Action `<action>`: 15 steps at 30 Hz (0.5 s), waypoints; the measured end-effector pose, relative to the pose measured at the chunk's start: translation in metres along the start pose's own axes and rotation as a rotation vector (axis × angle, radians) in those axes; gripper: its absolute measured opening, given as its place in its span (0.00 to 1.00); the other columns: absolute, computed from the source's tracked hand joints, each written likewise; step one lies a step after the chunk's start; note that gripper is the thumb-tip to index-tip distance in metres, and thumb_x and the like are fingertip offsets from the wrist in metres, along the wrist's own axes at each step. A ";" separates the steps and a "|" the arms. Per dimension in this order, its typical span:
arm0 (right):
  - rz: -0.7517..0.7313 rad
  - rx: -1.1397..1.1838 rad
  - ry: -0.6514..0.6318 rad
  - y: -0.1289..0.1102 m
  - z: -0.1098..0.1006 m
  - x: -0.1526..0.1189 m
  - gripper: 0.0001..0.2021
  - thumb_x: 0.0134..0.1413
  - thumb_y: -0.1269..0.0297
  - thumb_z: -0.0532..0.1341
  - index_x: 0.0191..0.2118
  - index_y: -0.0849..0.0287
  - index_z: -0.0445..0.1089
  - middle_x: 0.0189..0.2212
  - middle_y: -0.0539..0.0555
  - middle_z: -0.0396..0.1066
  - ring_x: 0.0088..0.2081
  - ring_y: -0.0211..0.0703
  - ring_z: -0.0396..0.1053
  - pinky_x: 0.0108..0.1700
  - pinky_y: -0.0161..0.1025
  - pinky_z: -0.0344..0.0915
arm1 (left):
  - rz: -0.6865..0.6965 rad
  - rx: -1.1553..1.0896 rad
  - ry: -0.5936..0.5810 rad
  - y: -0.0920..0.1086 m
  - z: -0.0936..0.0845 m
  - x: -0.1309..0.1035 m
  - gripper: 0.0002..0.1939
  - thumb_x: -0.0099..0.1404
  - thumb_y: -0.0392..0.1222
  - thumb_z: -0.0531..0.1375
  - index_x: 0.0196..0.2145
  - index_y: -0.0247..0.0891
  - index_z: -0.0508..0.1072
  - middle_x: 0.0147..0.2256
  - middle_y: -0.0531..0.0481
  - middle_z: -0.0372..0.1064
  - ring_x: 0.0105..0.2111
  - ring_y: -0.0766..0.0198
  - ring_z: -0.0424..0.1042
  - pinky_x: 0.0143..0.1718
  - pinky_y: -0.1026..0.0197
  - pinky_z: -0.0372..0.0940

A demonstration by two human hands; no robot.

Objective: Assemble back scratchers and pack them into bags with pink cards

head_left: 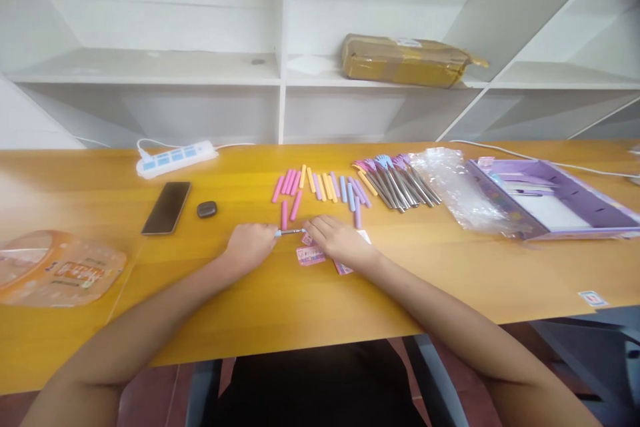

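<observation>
A thin metal rod (291,232) with a light blue end lies level between my two hands. My left hand (251,247) is closed around its blue end. At the other end, the fingers of my right hand (339,240) are bent over the rod, hiding its tip. Small pink printed cards (311,255) lie on the table under and beside my right hand. Just beyond the hands are several short coloured tubes (285,215) in pink, yellow, purple and blue. To their right rests a pile of metal back scratchers (397,183) with pink, blue and purple hand-shaped heads.
Clear plastic wrap (453,190) and an open purple box (545,236) lie to the right. On the left are a phone (167,208), a small dark case (207,209), a power strip (177,159) and an orange bag (87,270). A taped carton (405,61) sits on the shelf.
</observation>
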State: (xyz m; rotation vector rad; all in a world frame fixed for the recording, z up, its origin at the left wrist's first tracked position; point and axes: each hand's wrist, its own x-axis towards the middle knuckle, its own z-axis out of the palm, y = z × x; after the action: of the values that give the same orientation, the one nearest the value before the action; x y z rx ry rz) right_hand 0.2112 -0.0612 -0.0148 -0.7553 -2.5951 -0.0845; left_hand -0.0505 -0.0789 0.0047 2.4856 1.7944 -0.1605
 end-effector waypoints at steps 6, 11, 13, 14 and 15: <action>0.283 0.314 0.250 0.044 -0.027 -0.044 0.11 0.67 0.68 0.61 0.47 0.50 0.81 0.42 0.64 0.79 0.46 0.55 0.75 0.52 0.53 0.71 | -0.029 0.054 0.058 -0.034 0.000 0.010 0.17 0.75 0.35 0.51 0.43 0.35 0.81 0.36 0.35 0.81 0.37 0.46 0.82 0.38 0.53 0.68; 0.464 0.233 0.364 0.118 -0.094 -0.126 0.12 0.61 0.61 0.62 0.41 0.48 0.84 0.40 0.67 0.81 0.40 0.50 0.77 0.51 0.56 0.66 | -0.048 0.098 0.120 -0.068 0.003 0.024 0.18 0.73 0.33 0.49 0.43 0.34 0.80 0.38 0.33 0.81 0.40 0.43 0.81 0.38 0.52 0.65; 0.530 0.160 0.423 0.145 -0.122 -0.170 0.13 0.59 0.61 0.59 0.35 0.48 0.83 0.34 0.66 0.80 0.36 0.48 0.75 0.49 0.57 0.63 | -0.060 0.106 0.137 -0.075 0.006 0.027 0.19 0.74 0.33 0.48 0.43 0.33 0.80 0.38 0.32 0.81 0.39 0.43 0.81 0.37 0.53 0.64; 0.562 0.118 0.458 0.156 -0.133 -0.193 0.14 0.59 0.61 0.58 0.32 0.49 0.82 0.31 0.66 0.78 0.33 0.47 0.73 0.48 0.58 0.61 | -0.062 0.107 0.141 -0.077 0.007 0.029 0.19 0.74 0.34 0.48 0.43 0.34 0.80 0.38 0.32 0.81 0.39 0.44 0.81 0.37 0.53 0.64; 0.604 0.067 0.484 0.165 -0.141 -0.216 0.14 0.59 0.61 0.57 0.30 0.49 0.81 0.31 0.66 0.78 0.32 0.47 0.72 0.47 0.58 0.60 | -0.060 0.108 0.144 -0.078 0.009 0.030 0.20 0.75 0.34 0.48 0.43 0.34 0.80 0.38 0.33 0.81 0.40 0.45 0.81 0.37 0.54 0.64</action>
State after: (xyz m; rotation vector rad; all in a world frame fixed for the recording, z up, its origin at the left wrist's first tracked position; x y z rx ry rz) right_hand 0.5158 -0.0531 0.0114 -1.2765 -1.8295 0.0042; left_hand -0.1151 -0.0272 -0.0077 2.5789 1.9666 -0.0853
